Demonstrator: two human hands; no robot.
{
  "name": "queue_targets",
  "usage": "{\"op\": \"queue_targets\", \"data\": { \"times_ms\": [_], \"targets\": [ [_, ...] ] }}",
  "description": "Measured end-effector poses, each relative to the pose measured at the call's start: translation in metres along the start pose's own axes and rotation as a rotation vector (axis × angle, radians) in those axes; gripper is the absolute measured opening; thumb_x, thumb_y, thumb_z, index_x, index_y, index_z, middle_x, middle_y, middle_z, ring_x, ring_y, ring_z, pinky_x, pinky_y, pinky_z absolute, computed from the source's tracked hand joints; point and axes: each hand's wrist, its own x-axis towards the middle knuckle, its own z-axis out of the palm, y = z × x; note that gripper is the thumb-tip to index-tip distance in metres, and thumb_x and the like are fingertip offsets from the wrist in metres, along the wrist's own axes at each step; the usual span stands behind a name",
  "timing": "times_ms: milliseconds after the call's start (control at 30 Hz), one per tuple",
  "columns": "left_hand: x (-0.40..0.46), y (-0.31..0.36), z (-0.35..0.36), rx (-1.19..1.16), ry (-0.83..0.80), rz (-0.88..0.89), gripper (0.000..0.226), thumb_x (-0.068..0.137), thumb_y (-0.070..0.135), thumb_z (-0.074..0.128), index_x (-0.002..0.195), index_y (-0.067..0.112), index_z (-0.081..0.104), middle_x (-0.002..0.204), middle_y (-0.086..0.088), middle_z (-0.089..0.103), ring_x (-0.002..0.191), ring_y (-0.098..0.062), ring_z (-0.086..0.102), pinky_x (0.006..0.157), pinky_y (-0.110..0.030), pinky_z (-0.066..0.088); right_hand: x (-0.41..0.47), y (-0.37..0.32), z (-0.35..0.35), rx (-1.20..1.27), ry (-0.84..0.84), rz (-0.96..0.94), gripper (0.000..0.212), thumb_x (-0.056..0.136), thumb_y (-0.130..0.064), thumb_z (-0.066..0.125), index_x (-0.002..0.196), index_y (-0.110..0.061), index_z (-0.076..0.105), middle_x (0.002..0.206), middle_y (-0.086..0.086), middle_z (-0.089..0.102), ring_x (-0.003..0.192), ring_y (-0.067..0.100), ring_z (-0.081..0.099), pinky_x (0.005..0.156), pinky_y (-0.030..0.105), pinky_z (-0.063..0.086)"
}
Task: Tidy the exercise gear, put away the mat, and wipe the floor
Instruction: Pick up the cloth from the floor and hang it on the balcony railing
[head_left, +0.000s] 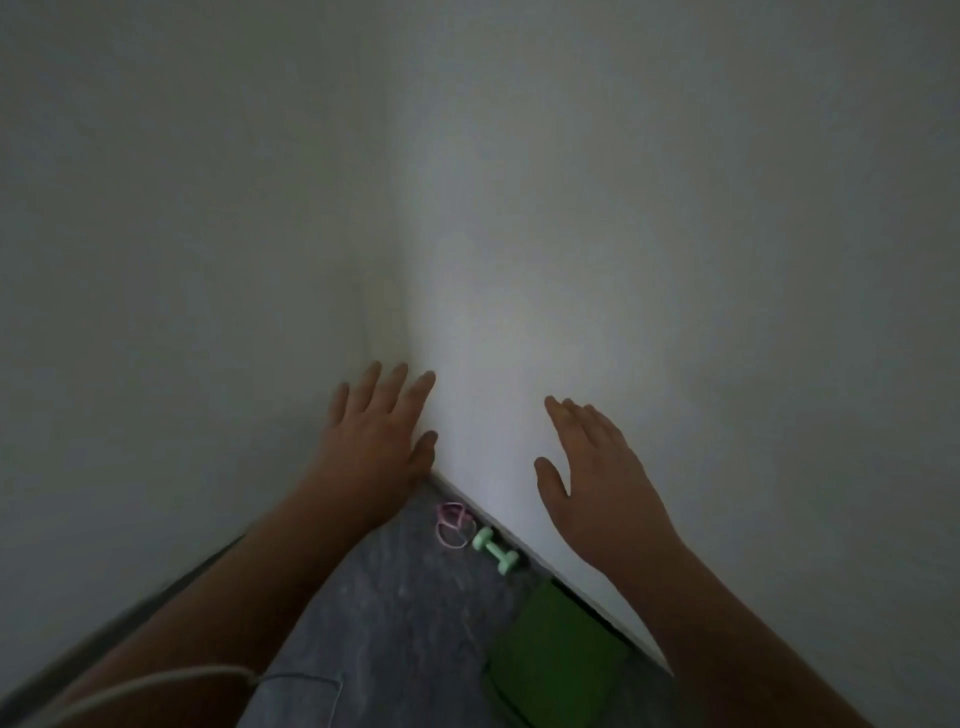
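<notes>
I face a corner of two white walls. My left hand is held up in front of the corner, fingers spread, holding nothing. My right hand is raised before the right wall, fingers apart and empty. Below them on the grey floor lie pink elastic bands, a mint-green dumbbell against the right wall's base, and a green mat lying along that wall, nearer to me.
The grey speckled floor narrows into the corner between the left wall and the right wall. A white cord crosses my left forearm at the bottom left.
</notes>
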Motion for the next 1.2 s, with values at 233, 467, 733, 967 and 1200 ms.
{"op": "queue_targets", "data": {
  "times_ms": [233, 467, 733, 967, 1200],
  "targets": [
    [-0.170, -0.040, -0.050, 0.101, 0.025, -0.444, 0.065, 0.095, 0.056, 0.027, 0.155, 0.030, 0.023, 0.162, -0.005, 0.028, 0.151, -0.031, 0.016, 0.120, -0.052, 0.018, -0.021, -0.071, 0.033, 0.115, -0.219, -0.404, 0.066, 0.098, -0.051, 0.027, 0.155, -0.017, 0.027, 0.159, 0.007, 0.031, 0.148, 0.027, 0.024, 0.121, 0.043, 0.023],
    [-0.362, -0.044, -0.114, 0.238, 0.044, -0.870, 0.065, 0.098, 0.052, 0.038, 0.156, 0.032, 0.016, 0.164, -0.005, 0.021, 0.152, -0.030, 0.012, 0.121, -0.054, 0.018, -0.091, -0.216, 0.050, 0.275, -0.366, -0.782, 0.066, 0.096, -0.046, 0.034, 0.156, -0.021, 0.020, 0.162, 0.004, 0.024, 0.150, 0.022, 0.017, 0.116, 0.024, 0.003],
    [-0.569, -0.027, -0.163, 0.254, 0.141, -1.362, 0.068, 0.098, 0.055, 0.037, 0.156, 0.035, 0.007, 0.167, -0.003, 0.010, 0.153, -0.028, 0.007, 0.121, -0.049, 0.017, -0.229, -0.376, 0.058, 0.400, -0.505, -1.171, 0.062, 0.098, -0.043, 0.038, 0.156, -0.024, 0.022, 0.162, 0.003, 0.024, 0.149, 0.022, 0.017, 0.122, 0.035, 0.014],
    [-0.776, -0.002, -0.192, 0.274, 0.185, -1.636, 0.066, 0.096, 0.055, 0.037, 0.155, 0.031, 0.019, 0.161, -0.003, 0.027, 0.149, -0.032, 0.021, 0.119, -0.049, 0.023, -0.406, -0.503, 0.080, 0.424, -0.634, -1.399, 0.061, 0.101, -0.047, 0.037, 0.156, -0.033, 0.014, 0.165, -0.005, 0.016, 0.151, 0.018, 0.010, 0.123, 0.041, 0.015],
    [-0.976, 0.020, -0.220, 0.277, 0.133, -1.861, 0.070, 0.096, 0.055, 0.039, 0.157, 0.032, 0.011, 0.165, -0.003, 0.017, 0.151, -0.030, 0.013, 0.120, -0.048, 0.020, -0.585, -0.615, 0.097, 0.402, -0.731, -1.562, 0.061, 0.102, -0.040, 0.042, 0.157, -0.030, 0.017, 0.164, -0.003, 0.018, 0.151, 0.017, 0.012, 0.121, 0.035, 0.014]
  ]
}}
